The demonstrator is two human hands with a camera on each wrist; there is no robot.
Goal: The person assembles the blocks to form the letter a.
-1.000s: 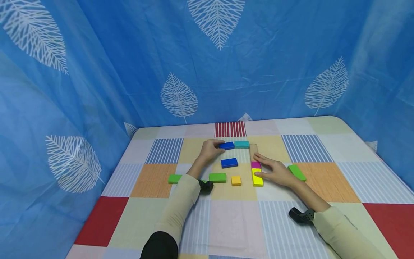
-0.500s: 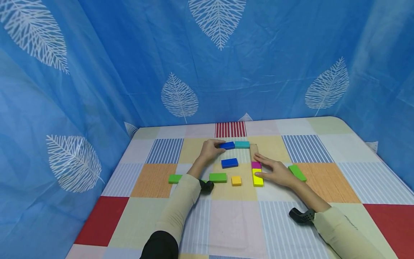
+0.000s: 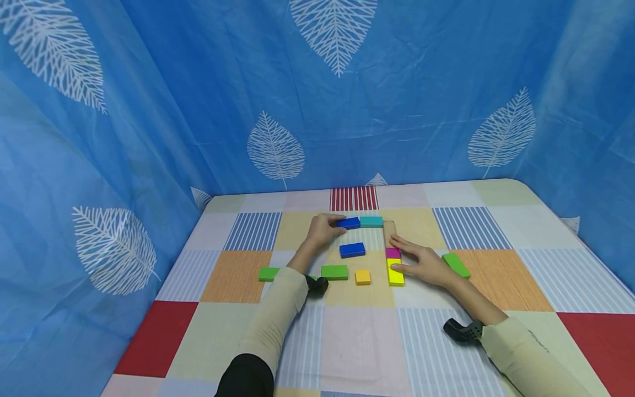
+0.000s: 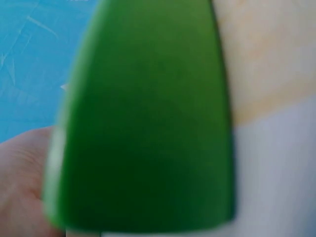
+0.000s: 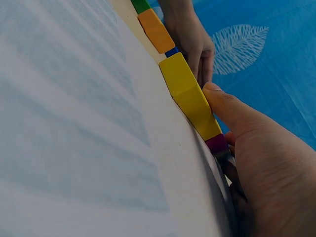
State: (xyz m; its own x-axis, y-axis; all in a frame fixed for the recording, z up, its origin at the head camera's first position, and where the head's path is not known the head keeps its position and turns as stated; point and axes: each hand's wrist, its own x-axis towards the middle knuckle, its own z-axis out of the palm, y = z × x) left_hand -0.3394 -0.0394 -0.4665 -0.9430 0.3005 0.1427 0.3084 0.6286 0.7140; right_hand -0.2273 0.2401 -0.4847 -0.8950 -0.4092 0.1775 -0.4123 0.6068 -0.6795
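Risking a nudge to the middle green block (image 3: 334, 272), just beside the black device (image 3: 316, 286) on the left wrist, by dragging that arm; likewise to the right green block (image 3: 455, 264), near the right forearm (image 3: 473, 298). Touching the yellow block (image 3: 395, 277) with the thumb of the right hand (image 3: 420, 263), with fingers spread apart from it, past the magenta block (image 3: 393, 253) to the wooden block (image 3: 389, 229); apt to skew the row by pressing unevenly. Pinching the far blue block (image 3: 349, 223) between thumb and fingers of the left hand (image 3: 322, 229), slightly askew at the end of the teal block (image 3: 371, 221); liable to shove teal against wood by pushing too hard. Unable to tell contact from a hairline gap between blue and teal.

Counting on the counter (image 3: 357, 336), near to far: one orange block (image 3: 362, 277), one yellow, three green plainly visible, plus a green sliver (image 3: 313, 277) by the left sleeve (image 3: 278, 309), perhaps a fourth; one magenta; two blue, including the nearer blue block (image 3: 352, 250), apart from both hands; one wooden; one teal.
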